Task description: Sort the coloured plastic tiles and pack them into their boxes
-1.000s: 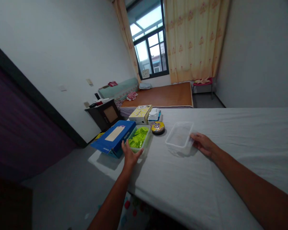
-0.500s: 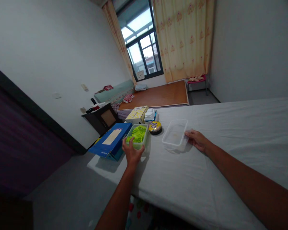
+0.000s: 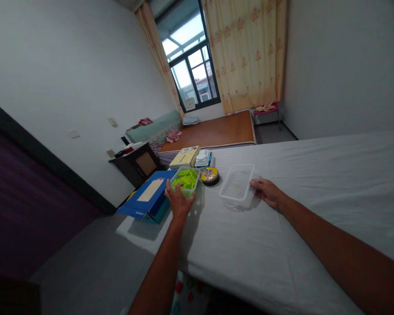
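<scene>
My left hand (image 3: 178, 202) grips the near end of a clear plastic box full of bright green pieces (image 3: 184, 180) and holds it slightly above the white sheet (image 3: 282, 245). My right hand (image 3: 267, 192) is closed on the right edge of an empty clear plastic box (image 3: 236, 185), which rests on the sheet. The two boxes lie side by side, about a hand's width apart.
A blue flat carton (image 3: 148, 198) lies left of the green-filled box. Behind it are a yellow carton (image 3: 184, 157), a stack of white lids (image 3: 204, 158) and a round yellow-topped tin (image 3: 209, 176). A dark nightstand (image 3: 138, 164) stands at the wall.
My left hand has closed on the box of green pieces and raised it a little off the sheet. My right hand has stayed on the empty box.
</scene>
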The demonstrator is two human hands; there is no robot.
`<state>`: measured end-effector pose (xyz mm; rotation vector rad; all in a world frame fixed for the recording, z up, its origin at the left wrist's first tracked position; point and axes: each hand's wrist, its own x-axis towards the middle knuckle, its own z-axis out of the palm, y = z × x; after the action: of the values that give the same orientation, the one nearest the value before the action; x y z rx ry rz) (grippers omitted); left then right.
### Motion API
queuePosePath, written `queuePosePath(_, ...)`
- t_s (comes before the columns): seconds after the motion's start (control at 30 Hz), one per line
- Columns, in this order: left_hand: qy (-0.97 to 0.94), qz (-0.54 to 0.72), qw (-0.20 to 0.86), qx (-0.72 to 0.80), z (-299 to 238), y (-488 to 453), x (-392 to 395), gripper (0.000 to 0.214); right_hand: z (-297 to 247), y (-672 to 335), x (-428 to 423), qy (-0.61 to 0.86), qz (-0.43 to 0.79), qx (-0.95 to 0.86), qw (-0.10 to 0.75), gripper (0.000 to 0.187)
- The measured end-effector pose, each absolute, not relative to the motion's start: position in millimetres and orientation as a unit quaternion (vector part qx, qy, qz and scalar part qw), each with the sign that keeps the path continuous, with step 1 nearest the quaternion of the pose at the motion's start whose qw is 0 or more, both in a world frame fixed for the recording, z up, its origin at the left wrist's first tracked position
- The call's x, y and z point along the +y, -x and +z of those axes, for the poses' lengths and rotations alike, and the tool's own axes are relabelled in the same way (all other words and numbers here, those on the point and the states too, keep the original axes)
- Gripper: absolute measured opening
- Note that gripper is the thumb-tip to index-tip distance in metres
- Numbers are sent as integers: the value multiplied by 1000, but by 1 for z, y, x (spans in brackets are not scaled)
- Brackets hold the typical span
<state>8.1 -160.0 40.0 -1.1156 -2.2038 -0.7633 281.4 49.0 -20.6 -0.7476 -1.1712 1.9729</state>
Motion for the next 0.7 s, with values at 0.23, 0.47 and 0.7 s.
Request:
queuePosePath(0.23, 519, -116, 270, -802, 75, -8, -169, 54, -23, -281, 50, 281, 782, -427, 356, 7)
queuePosePath(0.47, 627, 32, 264, -732, 84, -14, -170, 57, -24, -280, 52, 277, 786, -422, 357, 10)
queuePosePath(0.7, 695, 119, 257, -661, 96, -17, -169, 53, -23, -280, 52, 275, 787, -427, 351, 8)
